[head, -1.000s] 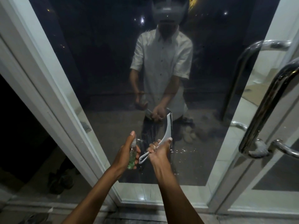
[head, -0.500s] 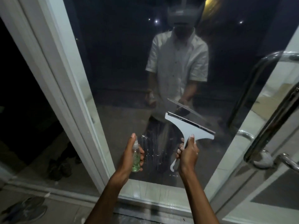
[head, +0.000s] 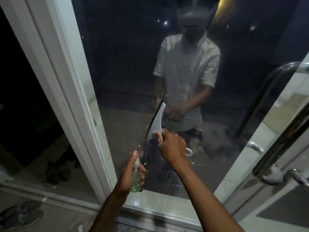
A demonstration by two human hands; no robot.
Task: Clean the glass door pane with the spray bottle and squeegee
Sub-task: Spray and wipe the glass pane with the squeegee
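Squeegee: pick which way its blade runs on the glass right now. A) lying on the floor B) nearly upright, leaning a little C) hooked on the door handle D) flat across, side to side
B: the squeegee, gripped by the right hand, has its blade running steeply up the glass.

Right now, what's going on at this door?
A person is cleaning the glass door pane. Their right hand grips a white squeegee, its blade set nearly upright against the lower glass. Their left hand holds a small spray bottle of green liquid near the bottom of the pane. White droplets or suds dot the glass beside the squeegee.
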